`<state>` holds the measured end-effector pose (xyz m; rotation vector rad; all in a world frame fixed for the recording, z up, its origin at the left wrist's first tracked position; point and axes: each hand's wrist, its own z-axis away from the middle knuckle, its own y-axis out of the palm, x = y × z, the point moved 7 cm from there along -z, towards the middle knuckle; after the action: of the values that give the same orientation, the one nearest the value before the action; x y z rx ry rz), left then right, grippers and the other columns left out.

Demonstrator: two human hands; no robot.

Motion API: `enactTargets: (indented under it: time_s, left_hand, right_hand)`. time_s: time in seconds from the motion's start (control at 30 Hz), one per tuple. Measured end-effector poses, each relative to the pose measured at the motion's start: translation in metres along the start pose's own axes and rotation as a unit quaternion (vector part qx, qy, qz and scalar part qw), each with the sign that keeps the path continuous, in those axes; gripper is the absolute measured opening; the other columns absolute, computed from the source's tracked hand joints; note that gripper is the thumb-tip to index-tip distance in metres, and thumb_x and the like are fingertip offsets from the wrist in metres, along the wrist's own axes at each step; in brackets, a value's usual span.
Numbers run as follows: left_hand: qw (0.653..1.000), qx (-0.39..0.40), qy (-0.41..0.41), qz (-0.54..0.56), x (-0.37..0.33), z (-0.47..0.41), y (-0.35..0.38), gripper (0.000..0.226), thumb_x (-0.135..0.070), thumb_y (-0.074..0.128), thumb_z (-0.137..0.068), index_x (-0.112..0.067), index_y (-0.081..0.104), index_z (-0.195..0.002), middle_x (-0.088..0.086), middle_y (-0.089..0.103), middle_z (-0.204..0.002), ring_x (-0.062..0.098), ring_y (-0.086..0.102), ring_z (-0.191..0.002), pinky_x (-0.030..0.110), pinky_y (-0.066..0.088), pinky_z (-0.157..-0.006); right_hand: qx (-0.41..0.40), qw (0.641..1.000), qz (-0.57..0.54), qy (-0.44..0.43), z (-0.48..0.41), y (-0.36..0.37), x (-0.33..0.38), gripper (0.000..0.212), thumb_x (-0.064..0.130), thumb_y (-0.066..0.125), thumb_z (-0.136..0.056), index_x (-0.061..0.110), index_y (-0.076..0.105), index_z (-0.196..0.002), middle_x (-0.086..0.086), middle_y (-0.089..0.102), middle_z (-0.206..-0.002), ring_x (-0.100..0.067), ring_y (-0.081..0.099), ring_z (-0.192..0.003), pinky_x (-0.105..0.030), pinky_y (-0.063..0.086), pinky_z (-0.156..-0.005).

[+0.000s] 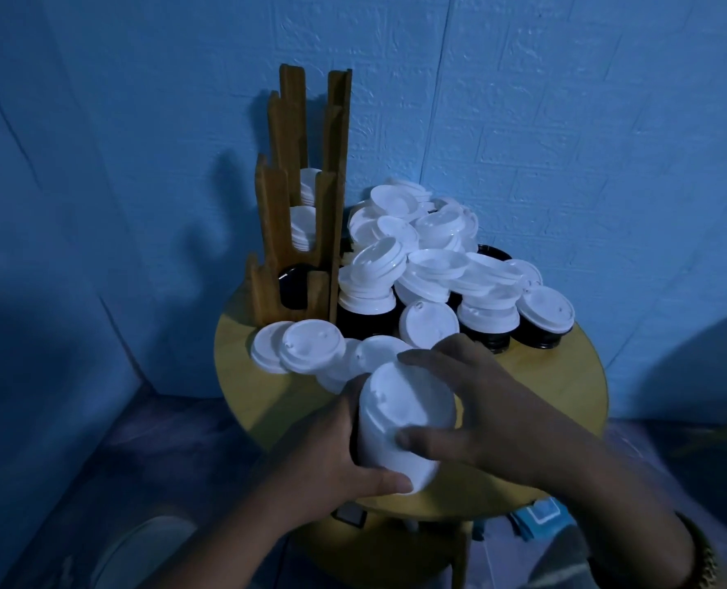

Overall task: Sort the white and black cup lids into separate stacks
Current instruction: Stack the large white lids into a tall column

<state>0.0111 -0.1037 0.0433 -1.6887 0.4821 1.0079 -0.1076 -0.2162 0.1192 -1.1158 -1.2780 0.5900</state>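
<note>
Stack of white plastic cup lids (402, 423) leans tilted over our round yellow table (565, 376), our left hand (327, 457) gripping its base, our right hand (480, 401) clasping its top.

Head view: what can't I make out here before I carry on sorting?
All head view.
- Black lids: mostly buried under the white pile; count unknown.
- White stack: left hand and right hand cover its sides; lid count unclear.
- Rack bottom slot: its front wall hides the dark contents.
</note>
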Motion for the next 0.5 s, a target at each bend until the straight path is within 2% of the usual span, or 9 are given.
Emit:
enactTargets:
  time_s: [0.13,0.27,0.4,0.47,0.5]
  left_hand:
    - [1.0,-0.021,0.002,-0.001,-0.004,0.0,0.005,0.099,-0.069,0.087,-0.055,-0.081,0.019,-0.126,-0.039,0.054,-0.129,-0.011,0.053,-0.118,0.033,0.054,-0.096]
    - [0.999,-0.032,0.0,0.016,-0.006,0.002,0.006,0.097,-0.065,0.089,-0.056,-0.083,0.021,-0.123,-0.038,0.055,-0.127,-0.008,0.055,-0.117,0.035,0.055,-0.095]
    - [1.0,-0.024,0.005,0.013,-0.005,0.002,0.004,0.097,-0.061,0.09,-0.058,-0.081,0.024,-0.125,-0.043,0.053,-0.128,-0.012,0.053,-0.117,0.033,0.054,-0.096]
    - [1.0,-0.013,0.006,0.01,-0.003,0.001,0.003,0.098,-0.062,0.089,-0.058,-0.074,0.027,-0.133,-0.04,0.054,-0.129,-0.011,0.053,-0.118,0.034,0.054,-0.096]
    - [1.0,-0.007,0.007,0.01,-0.001,0.001,0.003,0.098,-0.063,0.089,-0.059,-0.071,0.029,-0.136,-0.038,0.055,-0.13,-0.01,0.053,-0.119,0.036,0.054,-0.097]
  right_hand:
    - [-0.047,0.998,0.029,0.004,0.002,0.001,0.008,0.082,0.075,0.064,-0.071,0.034,0.039,-0.137,0.018,0.037,-0.123,-0.006,0.04,-0.115,-0.027,0.04,-0.093]
    - [-0.089,0.989,0.107,0.045,0.006,0.004,0.015,0.083,0.085,0.04,-0.066,0.031,0.043,-0.129,0.012,0.04,-0.113,-0.009,0.039,-0.104,-0.027,0.041,-0.084]
    - [-0.102,0.984,0.135,0.057,0.007,0.008,0.021,0.084,0.087,0.033,-0.064,0.031,0.045,-0.125,0.011,0.04,-0.109,-0.011,0.043,-0.103,-0.03,0.044,-0.083]
    - [-0.077,0.991,0.094,0.05,0.005,0.009,0.014,0.086,0.09,0.037,-0.062,0.033,0.044,-0.127,0.014,0.042,-0.112,-0.008,0.044,-0.104,-0.029,0.044,-0.086]
    - [-0.059,0.997,0.015,0.054,0.003,0.007,0.007,0.086,0.09,0.042,-0.063,0.034,0.047,-0.128,0.017,0.045,-0.115,-0.005,0.047,-0.107,-0.027,0.044,-0.088]
